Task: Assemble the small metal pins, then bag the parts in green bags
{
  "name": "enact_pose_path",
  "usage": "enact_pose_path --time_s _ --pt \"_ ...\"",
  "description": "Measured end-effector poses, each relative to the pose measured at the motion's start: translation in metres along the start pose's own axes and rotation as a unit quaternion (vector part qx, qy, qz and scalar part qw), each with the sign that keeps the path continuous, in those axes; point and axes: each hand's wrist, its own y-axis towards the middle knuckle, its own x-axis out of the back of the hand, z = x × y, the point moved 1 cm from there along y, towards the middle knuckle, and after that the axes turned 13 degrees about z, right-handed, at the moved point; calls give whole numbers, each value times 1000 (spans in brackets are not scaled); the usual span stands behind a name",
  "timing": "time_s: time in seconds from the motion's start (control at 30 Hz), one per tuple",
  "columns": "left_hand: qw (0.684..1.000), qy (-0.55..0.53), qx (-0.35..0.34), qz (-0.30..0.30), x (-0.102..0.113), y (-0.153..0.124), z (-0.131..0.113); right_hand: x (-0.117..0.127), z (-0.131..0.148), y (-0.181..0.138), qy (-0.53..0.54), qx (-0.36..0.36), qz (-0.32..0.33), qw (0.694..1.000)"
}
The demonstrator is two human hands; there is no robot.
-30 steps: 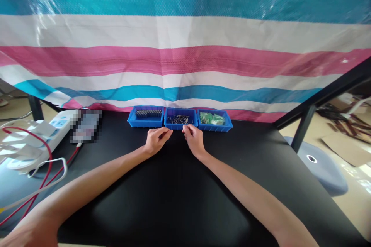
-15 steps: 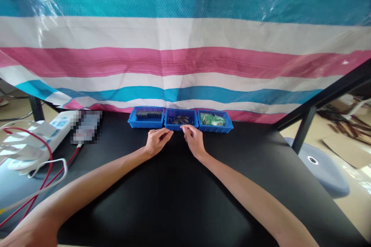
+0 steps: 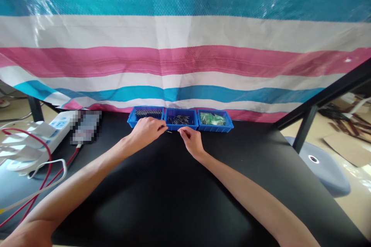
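Three small blue bins stand in a row at the far edge of the black table point(image 3: 179, 185). The left bin point(image 3: 145, 114) holds dark metal parts, the middle bin point(image 3: 181, 119) holds small metal pins, and the right bin point(image 3: 215, 120) holds green pieces. My left hand point(image 3: 147, 130) is raised in front of the left bin, fingers curled, pinching a thin metal pin point(image 3: 168, 131) at its tip. My right hand point(image 3: 190, 140) rests on the table just below the middle bin, fingers pinched together; what it holds is too small to make out.
A striped blue, white and pink tarp point(image 3: 185, 54) hangs behind the bins. At the left lie a white power strip point(image 3: 59, 124), a blurred flat object point(image 3: 86, 126) and red and white cables point(image 3: 43, 170). A grey round stool point(image 3: 321, 166) stands beyond the table's right edge.
My left hand has lifted and moved up and left towards the left bin, with a pin showing at its fingertips. My right hand shifted slightly left.
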Motion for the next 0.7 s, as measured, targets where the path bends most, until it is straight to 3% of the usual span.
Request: enact_pose_path --time_s 0.13,0.3,0.53,0.7 --pt "980 149 44 122 -13 -5 17 -1 -1 0 12 4 2 1000" --pt "954 200 74 210 -19 -7 20 -1 0 0 11 8 2 1000" --pt "930 212 95 286 -19 -5 7 -1 0 1 8 10 12 1000" --pt "938 201 75 272 -19 -7 0 -1 1 1 7 10 5 1000"
